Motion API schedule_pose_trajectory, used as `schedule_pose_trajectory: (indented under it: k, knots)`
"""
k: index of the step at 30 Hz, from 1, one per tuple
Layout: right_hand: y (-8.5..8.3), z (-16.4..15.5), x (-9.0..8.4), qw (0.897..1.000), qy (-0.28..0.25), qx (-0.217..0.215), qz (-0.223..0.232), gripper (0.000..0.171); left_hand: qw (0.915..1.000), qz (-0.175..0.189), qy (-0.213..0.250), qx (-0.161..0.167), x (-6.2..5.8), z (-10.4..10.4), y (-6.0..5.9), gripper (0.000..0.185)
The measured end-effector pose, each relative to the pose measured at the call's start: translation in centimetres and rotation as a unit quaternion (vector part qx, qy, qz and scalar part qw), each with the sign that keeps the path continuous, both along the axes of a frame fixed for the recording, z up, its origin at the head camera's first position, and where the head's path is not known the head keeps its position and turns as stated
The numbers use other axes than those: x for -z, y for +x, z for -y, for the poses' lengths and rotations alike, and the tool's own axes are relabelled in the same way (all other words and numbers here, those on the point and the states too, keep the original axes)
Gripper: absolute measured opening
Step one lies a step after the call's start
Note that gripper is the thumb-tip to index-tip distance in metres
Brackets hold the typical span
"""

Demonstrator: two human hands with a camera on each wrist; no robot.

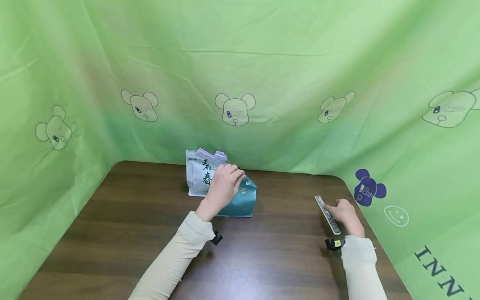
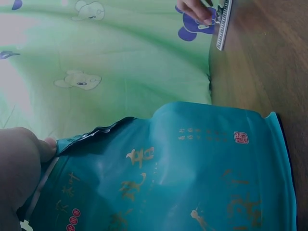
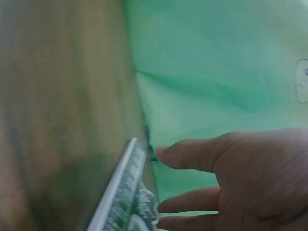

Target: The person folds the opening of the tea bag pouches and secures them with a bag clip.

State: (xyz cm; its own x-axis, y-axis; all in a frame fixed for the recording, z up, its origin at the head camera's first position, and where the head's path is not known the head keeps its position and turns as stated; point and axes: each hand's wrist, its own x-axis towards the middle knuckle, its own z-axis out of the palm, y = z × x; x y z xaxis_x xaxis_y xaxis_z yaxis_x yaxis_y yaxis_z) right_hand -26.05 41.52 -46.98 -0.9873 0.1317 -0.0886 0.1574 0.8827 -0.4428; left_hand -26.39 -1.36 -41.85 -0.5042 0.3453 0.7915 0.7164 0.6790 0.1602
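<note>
My left hand (image 1: 224, 183) grips the folded top of a teal foil tea bag (image 1: 241, 204), which stands on the table. The left wrist view shows the bag's (image 2: 192, 159) gold characters, with the thumb pressed at its top fold. At the right, my right hand (image 1: 346, 214) is beside a long narrow strip (image 1: 328, 216) with white edges and a lettered face. In the right wrist view its thumb and fingers (image 3: 187, 207) are extended and spread, fingertips right at the strip's (image 3: 127, 192) side.
Behind the teal bag stands a pale blue-white bag (image 1: 195, 175) with large dark characters and a lilac strip (image 1: 211, 156) across its top. Green printed cloth (image 1: 281, 137) hangs around the back and sides of the brown wooden table (image 1: 150, 221).
</note>
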Motion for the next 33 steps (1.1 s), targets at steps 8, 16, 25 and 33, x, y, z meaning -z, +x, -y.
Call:
schedule_pose_trajectory:
  k: [8, 16, 25, 33]
  knots:
    - [0.4, -0.1, 1.4, 0.999, 0.008, 0.002, -0.035, 0.02, 1.0, 0.007, 0.0, 0.003, 0.0, 0.0, 0.1, 0.004]
    - [0.8, 0.6, 1.8, 0.999, -0.004, 0.017, -0.05, 0.037, 1.0, 0.004, -0.006, -0.003, 0.2, 0.0, -0.1, 0.005]
    - [0.9, 1.0, 1.4, 0.998, -0.024, 0.02, -0.045, 0.048, 0.9999, 0.011, -0.002, -0.001, 0.0, 0.0, 0.1, 0.005]
    - [0.8, 1.2, 0.7, 0.998, -0.051, -0.002, -0.034, 0.053, 0.9999, 0.011, 0.002, 0.007, 0.0, 0.0, 0.0, 0.005]
